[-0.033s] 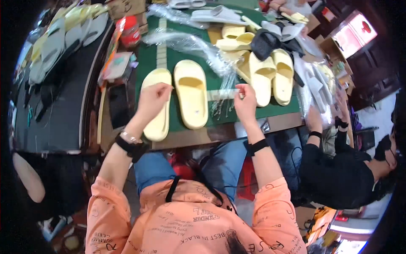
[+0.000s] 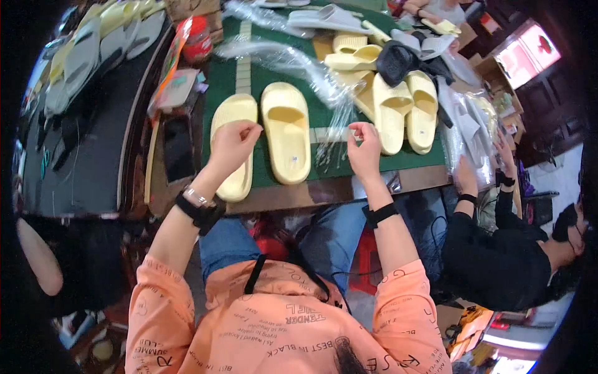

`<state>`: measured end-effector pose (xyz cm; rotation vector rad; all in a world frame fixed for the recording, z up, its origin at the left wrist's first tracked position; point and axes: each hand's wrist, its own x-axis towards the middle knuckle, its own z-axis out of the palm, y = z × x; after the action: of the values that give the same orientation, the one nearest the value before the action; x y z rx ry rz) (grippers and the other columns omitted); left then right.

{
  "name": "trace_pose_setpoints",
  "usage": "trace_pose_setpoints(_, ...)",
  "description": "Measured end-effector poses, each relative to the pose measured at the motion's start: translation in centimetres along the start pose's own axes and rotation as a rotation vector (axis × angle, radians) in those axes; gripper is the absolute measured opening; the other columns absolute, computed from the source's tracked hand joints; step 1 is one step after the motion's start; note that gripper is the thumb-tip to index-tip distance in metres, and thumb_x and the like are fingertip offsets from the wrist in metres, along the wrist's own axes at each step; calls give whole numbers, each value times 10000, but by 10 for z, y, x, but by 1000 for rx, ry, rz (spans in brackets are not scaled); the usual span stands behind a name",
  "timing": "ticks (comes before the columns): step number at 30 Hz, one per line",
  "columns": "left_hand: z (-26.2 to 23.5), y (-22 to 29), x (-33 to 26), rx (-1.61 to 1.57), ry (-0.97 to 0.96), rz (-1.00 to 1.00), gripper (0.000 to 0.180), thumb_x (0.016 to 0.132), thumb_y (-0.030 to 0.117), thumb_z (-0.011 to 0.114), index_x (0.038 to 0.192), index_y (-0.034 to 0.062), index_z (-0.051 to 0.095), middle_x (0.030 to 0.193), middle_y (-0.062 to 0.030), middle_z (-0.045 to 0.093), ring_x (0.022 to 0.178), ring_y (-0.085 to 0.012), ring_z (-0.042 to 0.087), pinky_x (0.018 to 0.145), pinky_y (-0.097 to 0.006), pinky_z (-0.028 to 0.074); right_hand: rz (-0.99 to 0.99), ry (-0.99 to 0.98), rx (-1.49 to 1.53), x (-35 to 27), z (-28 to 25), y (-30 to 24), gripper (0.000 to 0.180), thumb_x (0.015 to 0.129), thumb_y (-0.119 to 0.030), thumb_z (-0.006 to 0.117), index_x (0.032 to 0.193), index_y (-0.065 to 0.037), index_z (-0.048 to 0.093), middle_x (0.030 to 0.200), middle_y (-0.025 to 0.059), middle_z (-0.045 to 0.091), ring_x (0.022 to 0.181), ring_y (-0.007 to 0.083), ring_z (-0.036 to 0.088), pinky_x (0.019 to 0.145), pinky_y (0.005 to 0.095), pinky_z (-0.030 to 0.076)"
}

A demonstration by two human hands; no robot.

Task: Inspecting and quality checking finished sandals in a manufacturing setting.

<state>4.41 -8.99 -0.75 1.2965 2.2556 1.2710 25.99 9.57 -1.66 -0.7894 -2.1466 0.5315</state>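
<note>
Slippers in pale yellow lie side by side on the green mat (image 2: 223, 80), toes pointing away from the person and heels near the table edge (image 2: 330, 193); the left slipper (image 2: 240, 181) sits slightly nearer than the right slipper (image 2: 293, 149). Good handling here, as I judge it, means working with the fingertips alone, wrists low and relaxed, so that neither shoe gets knocked askew or its soft surface dented. Lining up the two heels would probably help, as would tilting the left wrist aside to uncover the strap beneath it. The loose bundle of clear strands (image 2: 335, 115) looks easy to tangle, so one strand at a time, drawn by its end, seems the safer way. The left hand (image 2: 230, 146) hangs over the left slipper, thumb and fingertips drawn together in a pinch; nothing can be made out in it, and whether it touches the shoe I cannot tell. The right hand (image 2: 366, 149) is just beside the strands, its index finger curled toward the thumb; whether the tips meet, or grip something thin, the view does not show. Between the hands stands the right slipper, apparently untouched.
</note>
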Motion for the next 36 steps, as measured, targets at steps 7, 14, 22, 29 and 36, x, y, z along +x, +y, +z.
trace_pose_setpoints(7, 35, -31, 0, -290, 60, -23, 189, 794, 190, 597, 809, 3, 623, 613, -36, 565, 561, -87, 498, 517, -246, 394, -151, -155, 76, -23, 24, 11, 223, 641, 2, 551, 859, -41, 559, 735, 89, 458, 723, 245, 452, 685, 332, 398)
trace_pose_setpoints(14, 28, -32, 0, -402, -24, -45, 181, 816, 163, 605, 842, -15, 625, 713, 30, 566, 653, -33, 471, 588, -195, 393, -246, -208, 64, -21, 30, 9, 226, 658, -6, 583, 881, -40, 589, 746, 91, 483, 762, 253, 464, 704, 339, 396)
trace_pose_setpoints(22, 31, -32, -7, -296, 37, -74, 160, 795, 140, 613, 799, -20, 622, 677, 14, 560, 639, -50, 465, 575, -211, 380, -182, -158, 166, -29, 28, 9, 79, 701, -42, 630, 749, -30, 568, 759, 97, 523, 800, 278, 487, 710, 355, 401)
trace_pose_setpoints(29, 33, -35, -5, -167, 104, 5, 146, 768, 132, 638, 796, -12, 640, 854, -45, 455, 784, -128, 496, 675, -237, 404, -131, -35, 192, -25, 24, 8, 86, 725, -39, 600, 768, -41, 526, 812, 98, 536, 833, 284, 482, 760, 361, 383)
trace_pose_setpoints(36, 43, -9, 2, -255, 98, -97, 382, 740, 238, 650, 1092, 99, 602, 1026, -123, 404, 959, -229, 434, 850, -301, 354, -20, 14, 303, -22, 21, 8, 75, 735, -33, 614, 787, -42, 561, 849, 85, 593, 817, 248, 537, 756, 330, 413)
